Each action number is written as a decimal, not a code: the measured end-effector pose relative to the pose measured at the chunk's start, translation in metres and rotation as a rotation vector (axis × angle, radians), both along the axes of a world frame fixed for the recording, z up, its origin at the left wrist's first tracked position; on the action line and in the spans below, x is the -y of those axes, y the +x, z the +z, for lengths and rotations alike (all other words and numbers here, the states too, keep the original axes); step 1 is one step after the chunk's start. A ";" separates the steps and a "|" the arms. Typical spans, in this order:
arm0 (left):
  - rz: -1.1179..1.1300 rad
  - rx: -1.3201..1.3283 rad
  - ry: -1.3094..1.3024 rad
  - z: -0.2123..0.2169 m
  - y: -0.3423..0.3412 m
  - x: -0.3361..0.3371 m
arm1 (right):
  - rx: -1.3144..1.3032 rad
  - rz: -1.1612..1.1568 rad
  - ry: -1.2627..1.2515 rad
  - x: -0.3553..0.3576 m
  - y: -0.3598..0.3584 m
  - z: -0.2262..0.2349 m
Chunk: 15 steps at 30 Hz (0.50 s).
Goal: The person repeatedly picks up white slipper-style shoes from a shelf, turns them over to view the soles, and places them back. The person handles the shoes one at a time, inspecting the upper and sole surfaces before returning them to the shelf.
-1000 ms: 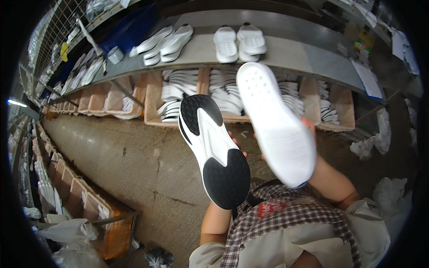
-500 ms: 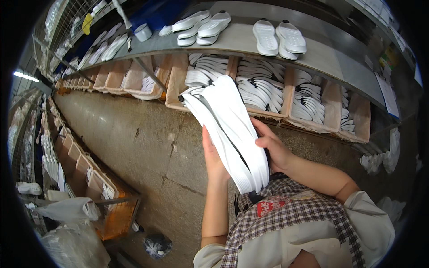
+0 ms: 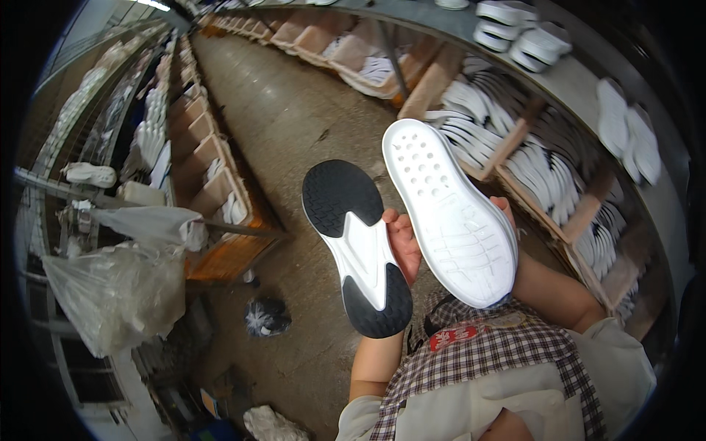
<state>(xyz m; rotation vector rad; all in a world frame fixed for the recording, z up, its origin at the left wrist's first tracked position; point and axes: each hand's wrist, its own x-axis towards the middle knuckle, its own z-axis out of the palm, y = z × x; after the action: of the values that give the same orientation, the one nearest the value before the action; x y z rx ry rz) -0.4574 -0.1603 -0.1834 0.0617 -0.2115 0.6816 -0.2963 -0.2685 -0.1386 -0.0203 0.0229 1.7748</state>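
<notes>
In my left hand is a white shoe sole, turned so its black tread patches at toe and heel face up. Its curled fingers show at the sole's right edge. My right hand grips a second shoe sole, all white on the side in view, with rows of round hollows at its upper end and raised lines lower down. Only some fingers show past its right edge; the rest of that hand is behind it. The two soles are side by side, slightly apart, in front of my checked apron.
Bins packed with white soles line the right side under a metal shelf, where more white soles stand. On the left runs a row of orange-sided bins, with a clear plastic bag hanging near. A dark bag lies on the floor.
The soles, pressed together and edge-on before, are now parted, one in each hand, with their broad faces showing. My view has swung left, toward the aisle.
</notes>
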 end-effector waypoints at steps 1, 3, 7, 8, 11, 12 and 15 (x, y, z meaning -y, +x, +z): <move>0.000 -0.004 0.011 0.000 -0.001 -0.013 | -0.047 0.041 0.023 -0.017 0.005 -0.002; 0.061 -0.098 0.069 0.002 0.003 -0.045 | -0.053 0.101 0.021 -0.057 0.018 -0.008; 0.291 -0.426 0.188 0.023 0.015 -0.107 | 0.069 0.114 -0.024 -0.139 0.051 -0.006; 0.296 -0.400 0.276 0.027 0.026 -0.128 | 0.192 0.092 -0.071 -0.157 0.059 -0.002; 0.504 -1.297 0.579 0.045 0.043 -0.181 | 0.538 0.006 -0.206 -0.214 0.070 0.011; 0.550 -1.431 0.900 0.048 0.048 -0.196 | 0.610 -0.079 -0.099 -0.233 0.070 0.014; 0.496 -1.254 0.670 0.052 0.058 -0.240 | 0.690 0.035 -0.060 -0.285 0.086 0.019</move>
<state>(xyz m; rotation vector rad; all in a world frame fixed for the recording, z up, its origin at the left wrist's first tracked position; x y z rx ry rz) -0.3992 0.0797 -0.1316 1.1780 0.8221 0.9182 -0.2106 0.0170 -0.1198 -0.6753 -0.4233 1.7201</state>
